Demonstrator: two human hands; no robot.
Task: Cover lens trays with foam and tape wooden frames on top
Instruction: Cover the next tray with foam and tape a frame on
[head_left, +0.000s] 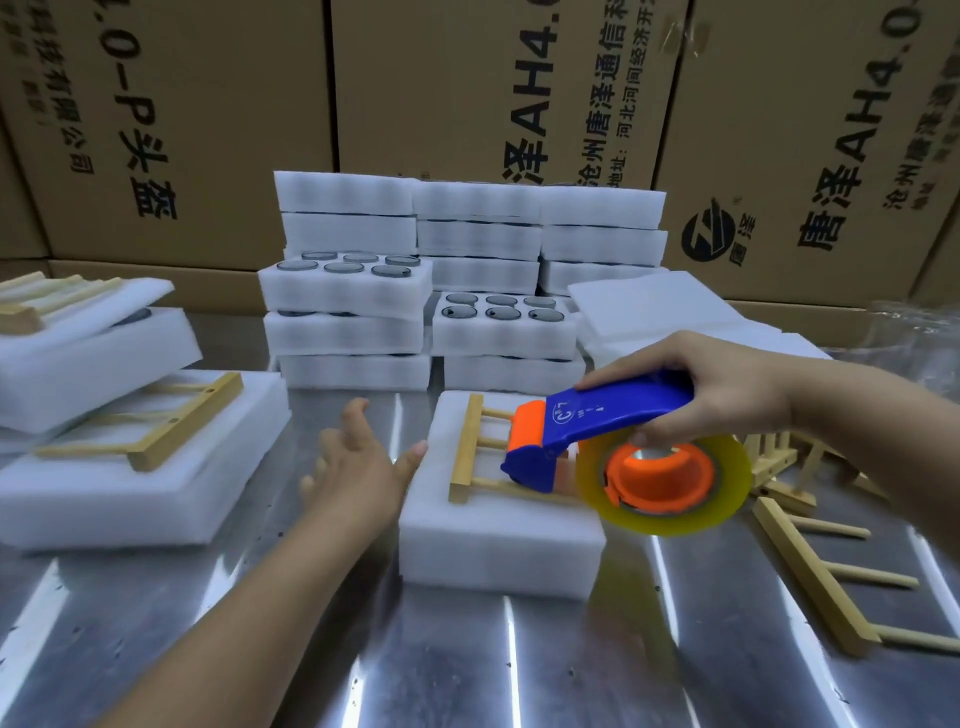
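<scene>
Head view: a tape dispenser meets a wooden frame lying on a foam-covered tray at the middle of a metal table
The right hand grips the dispenser handle, its nose on the frame's rungs. The left hand is spread, thumb at the tray's left edge, holding nothing. With nothing pinning the frame, the tape's pull may drag it crooked or slide the light foam. Behind, two open trays each show six round lenses; the other stacked trays hide theirs

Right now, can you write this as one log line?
right hand: grips tape dispenser, head over wooden frame | left hand: open, beside foam-covered tray
</scene>
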